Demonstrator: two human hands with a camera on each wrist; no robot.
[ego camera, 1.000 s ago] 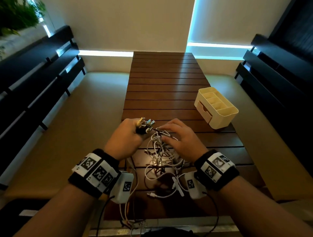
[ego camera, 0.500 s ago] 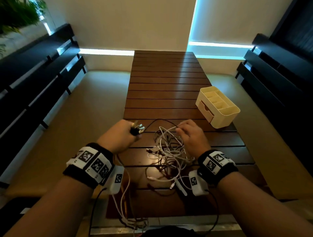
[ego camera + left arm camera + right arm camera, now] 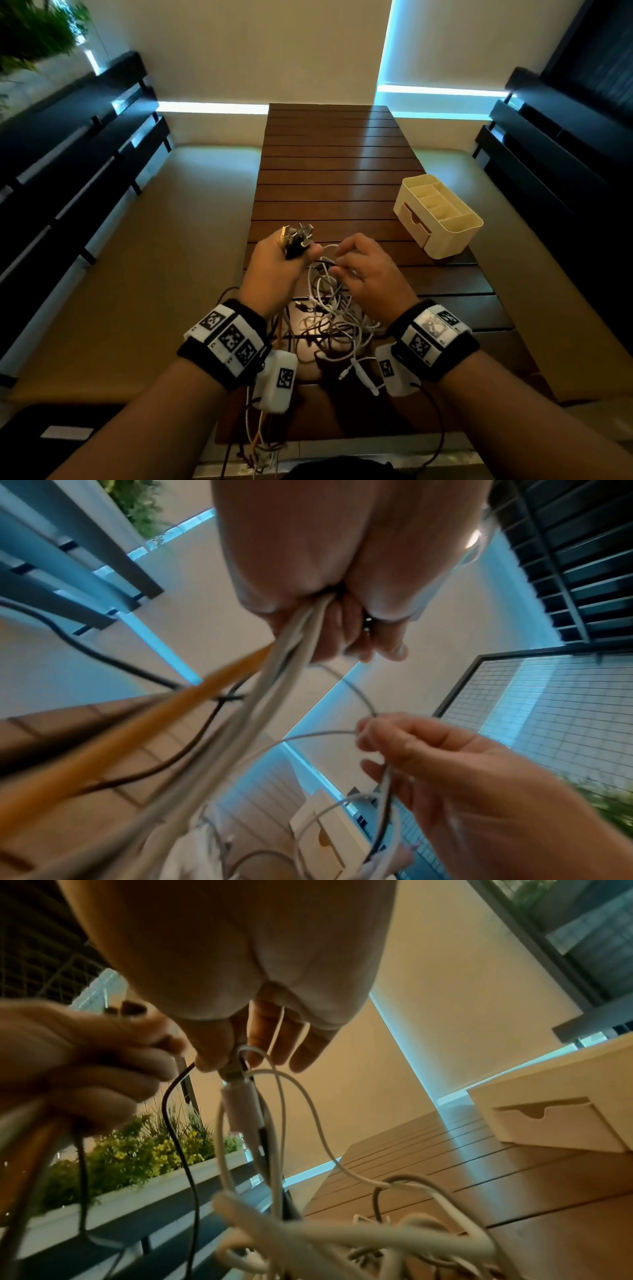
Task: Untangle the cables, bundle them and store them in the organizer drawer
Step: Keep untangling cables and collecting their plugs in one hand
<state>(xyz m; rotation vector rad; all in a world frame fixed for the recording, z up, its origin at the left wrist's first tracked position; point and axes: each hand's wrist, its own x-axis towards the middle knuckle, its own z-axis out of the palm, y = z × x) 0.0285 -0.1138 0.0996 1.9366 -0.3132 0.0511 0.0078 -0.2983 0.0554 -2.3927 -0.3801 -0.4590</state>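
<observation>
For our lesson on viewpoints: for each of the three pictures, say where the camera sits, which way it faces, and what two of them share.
Head: worn high, facing forward and down at the table; both forearms show.
Left wrist: under the left hand, looking along it at the gripped cables.
Right wrist: under the right hand, looking along its fingers at a white plug.
Shared: all three show the cream organizer.

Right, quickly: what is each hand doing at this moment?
Left hand: grips a bunch of cable plugs.
Right hand: pinches a white cable from the tangle.
</observation>
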